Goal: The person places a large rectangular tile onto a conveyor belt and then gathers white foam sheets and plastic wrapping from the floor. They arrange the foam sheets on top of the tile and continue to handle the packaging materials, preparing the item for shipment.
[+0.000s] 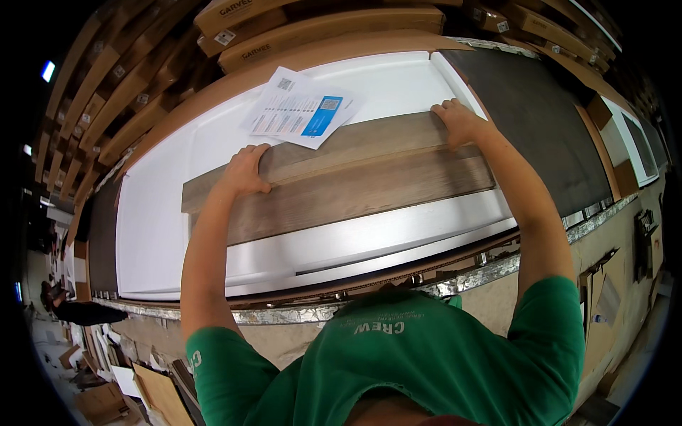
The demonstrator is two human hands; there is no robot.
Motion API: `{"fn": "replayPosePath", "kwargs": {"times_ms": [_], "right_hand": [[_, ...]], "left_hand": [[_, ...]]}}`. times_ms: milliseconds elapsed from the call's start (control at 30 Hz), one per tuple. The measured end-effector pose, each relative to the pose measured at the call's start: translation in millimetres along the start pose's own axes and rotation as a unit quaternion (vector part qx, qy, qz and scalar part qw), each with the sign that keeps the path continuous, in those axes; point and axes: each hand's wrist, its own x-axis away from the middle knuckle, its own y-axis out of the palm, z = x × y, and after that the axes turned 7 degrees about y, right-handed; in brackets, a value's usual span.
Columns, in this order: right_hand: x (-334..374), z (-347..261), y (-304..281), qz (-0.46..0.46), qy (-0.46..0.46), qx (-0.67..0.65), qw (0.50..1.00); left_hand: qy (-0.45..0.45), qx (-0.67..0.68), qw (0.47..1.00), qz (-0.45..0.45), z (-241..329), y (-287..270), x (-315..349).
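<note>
Head view: the wood-grain board (pixel 341 183) lies directly under both your hands, its long axis running left to right across your body, with the right end slightly farther from you. Your left hand (pixel 246 170) and right hand (pixel 463 124) are both on it, so neither has to reach. The right sits near the board's right end; the left stands well in from the left end, leaving a longer stretch beyond it on that side. Each of your hands holds the far strip of the board, fingers curled over the far edge and thumb toward you. A lengthwise line divides the board; you cannot tell from here whether it is two boards or two faces of one.

Just beyond the far edge, between your hands, paper leaflets (pixel 291 110) lie on a white panel (pixel 153 213), near enough to be in the way on that side. On your side of the board runs a pale strip (pixel 369 236), then a metal rail (pixel 483 277). A dark panel (pixel 529 128) lies to the right, and stacked cartons (pixel 330 39) close off the far side.
</note>
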Motion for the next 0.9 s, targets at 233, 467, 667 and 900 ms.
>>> {"fn": "replayPosePath", "kwargs": {"times_ms": [233, 467, 667, 900], "right_hand": [[57.5, 1.8, -0.5, -0.019, -0.045, -0.001, 0.999], [84.9, -4.2, -8.5, 0.046, -0.039, -0.049, 0.997], [119.0, -1.9, -10.6, -0.056, -0.042, -0.006, 0.998], [161.5, 9.4, 7.7, -0.058, -0.009, -0.136, 0.989]], "left_hand": [[0.022, 0.015, 0.999, -0.04, 36.8, -12.6, 50.0], [0.031, -0.014, 0.999, 0.015, 44.0, 2.0, 60.0], [0.064, 0.018, 0.997, -0.027, 62.7, -6.0, 85.3], [0.129, 0.048, 0.988, 0.071, 75.8, 19.4, 133.6]]}}
